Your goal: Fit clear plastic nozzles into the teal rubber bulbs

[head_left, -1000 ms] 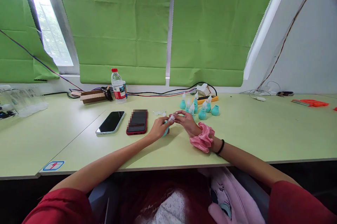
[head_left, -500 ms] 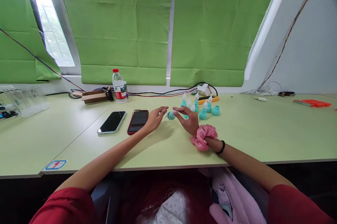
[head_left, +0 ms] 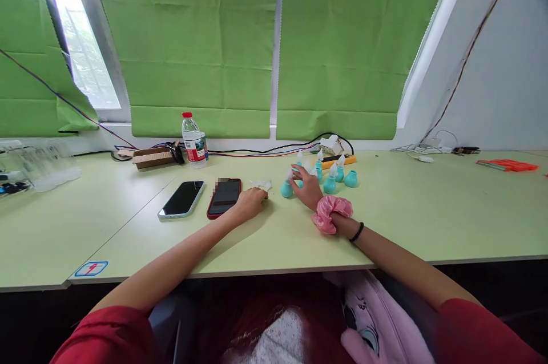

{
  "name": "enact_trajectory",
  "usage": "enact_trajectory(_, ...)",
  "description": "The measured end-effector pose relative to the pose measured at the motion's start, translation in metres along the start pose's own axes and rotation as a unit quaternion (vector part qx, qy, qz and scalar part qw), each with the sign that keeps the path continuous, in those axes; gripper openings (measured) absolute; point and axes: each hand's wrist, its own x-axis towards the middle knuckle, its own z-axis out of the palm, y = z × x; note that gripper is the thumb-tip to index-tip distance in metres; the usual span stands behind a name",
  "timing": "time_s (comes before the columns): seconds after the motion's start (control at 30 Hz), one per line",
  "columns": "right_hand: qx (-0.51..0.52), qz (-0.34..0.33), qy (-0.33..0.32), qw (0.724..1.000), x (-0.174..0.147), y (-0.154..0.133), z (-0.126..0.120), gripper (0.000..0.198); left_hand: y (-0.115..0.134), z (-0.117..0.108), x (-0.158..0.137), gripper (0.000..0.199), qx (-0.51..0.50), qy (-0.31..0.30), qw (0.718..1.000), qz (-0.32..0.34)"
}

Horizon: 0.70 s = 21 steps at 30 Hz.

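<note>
My right hand (head_left: 307, 187) pinches the pale tip of a small turquoise squeeze bulb (head_left: 286, 189), which stands upright on the table. Just right of and behind that hand are several more turquoise bulbs (head_left: 329, 185), most with translucent pointed tips; one bulb (head_left: 351, 179) at the right has an open neck and no tip. My left hand (head_left: 252, 204) rests on the table with its fingers curled in, and whatever they hold is hidden. Beyond its fingertips lie small translucent white pieces (head_left: 262, 184).
Two phones, one pale-edged (head_left: 182, 199) and one in a red case (head_left: 224, 197), lie left of my left hand. Farther back stand a water bottle (head_left: 194, 141) and an open cardboard box (head_left: 154, 157). A yellow-orange tool (head_left: 345, 162) lies behind the bulbs, orange items (head_left: 509, 165) far right.
The bulb between my hands has moved right and now stands upright by the other bulbs, with my right hand. My left hand has lowered toward me and curled its fingers, uncovering the white pieces.
</note>
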Motion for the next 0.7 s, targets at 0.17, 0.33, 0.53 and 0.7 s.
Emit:
enact_trajectory(0.17,0.008,0.024,-0.038,0.999,-0.005,0.006,0.007,0.043,-0.002,0.002,0.0,0.033,-0.035,0.024,0.999,-0.002)
enact_trajectory(0.33,-0.04,0.024,-0.036,0.998,-0.006,0.001,0.006,0.045,-0.003,0.002,0.0,0.033,-0.093,0.044,0.995,0.018)
enact_trajectory(0.53,-0.119,-0.088,0.072,0.986,-0.011,-0.021,-0.002,0.04,0.001,0.001,0.004,0.03,-0.213,0.092,0.972,0.041)
enact_trajectory(0.7,-0.066,-0.148,-0.084,0.983,-0.021,-0.033,0.0,0.021,0.006,0.002,0.006,0.021,-0.368,0.106,0.924,0.015)
